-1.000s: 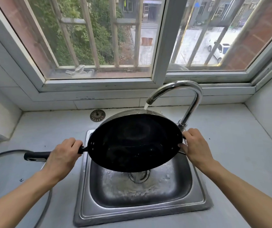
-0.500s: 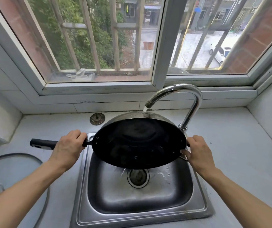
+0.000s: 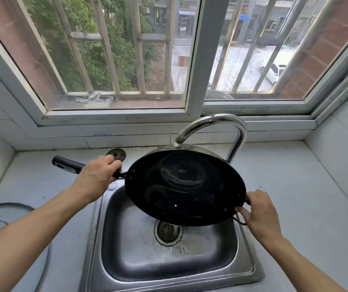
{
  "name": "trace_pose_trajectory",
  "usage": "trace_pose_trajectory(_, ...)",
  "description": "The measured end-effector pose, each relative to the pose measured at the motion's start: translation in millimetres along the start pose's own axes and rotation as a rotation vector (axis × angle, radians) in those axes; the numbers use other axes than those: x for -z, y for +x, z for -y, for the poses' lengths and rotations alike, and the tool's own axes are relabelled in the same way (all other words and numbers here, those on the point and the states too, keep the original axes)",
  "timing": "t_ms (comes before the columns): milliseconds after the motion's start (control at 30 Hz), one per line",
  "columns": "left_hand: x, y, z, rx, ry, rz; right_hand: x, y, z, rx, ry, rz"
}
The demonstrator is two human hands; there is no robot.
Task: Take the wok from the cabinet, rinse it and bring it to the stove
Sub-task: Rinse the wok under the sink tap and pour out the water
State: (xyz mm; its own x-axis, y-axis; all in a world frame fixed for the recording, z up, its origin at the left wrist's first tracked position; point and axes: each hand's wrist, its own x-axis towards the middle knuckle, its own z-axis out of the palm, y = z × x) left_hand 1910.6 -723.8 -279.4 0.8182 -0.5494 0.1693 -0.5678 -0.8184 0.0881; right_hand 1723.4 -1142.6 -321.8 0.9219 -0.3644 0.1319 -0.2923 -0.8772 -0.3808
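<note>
Wok [image 3: 185, 188] rinsing at a kitchen sink [image 3: 168, 260]: a person holds the black pan tilted in the air above the steel basin, its dark inside turned toward the camera and its far rim just under the spout of the curved chrome tap [image 3: 217, 125], where a short thread of water meets the rim. The left hand [image 3: 97, 178] is wrapped around the long black handle [image 3: 67, 164], fingers curled over the top close to where the handle joins the pan, so that the handle's free end juts out to the left over the grey worktop [image 3: 295, 186]. The right hand [image 3: 257, 209] grips the small loop handle on the opposite rim, thumb and fingers closed around it at the pan's lower right edge. The handle side sits higher than the loop side, leaving the pan sloping down to the right. Below it the round drain [image 3: 167, 230] lies open to view in the wet basin floor. A round metal strainer [image 3: 116, 153] rests on the worktop behind the left hand, near the tiled sill. A dark hose [image 3: 46, 256] curves across the worktop on the left. Behind the tap, a barred window [image 3: 126, 60] looks out on trees, a paved yard and a parked white car [image 3: 274, 72].
</note>
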Motion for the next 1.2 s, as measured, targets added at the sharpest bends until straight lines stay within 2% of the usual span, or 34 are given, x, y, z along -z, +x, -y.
trace_pose_trajectory(367, 4.0, 20.1, -7.9, -0.07, 0.01, -0.009, 3.0, -6.4, -8.5, -0.051, 0.006, 0.006)
trace_pose_trajectory(1033, 23.8, -81.3, 43.2, 0.229, -0.069, -0.017, -13.4, 50.6, 74.4, 0.185, 0.029, 0.076)
trace_pose_trajectory(1200, 29.9, -100.8, 49.7, 0.258, -0.076, -0.037, -17.8, 63.8, 99.5, 0.224, 0.027, 0.087)
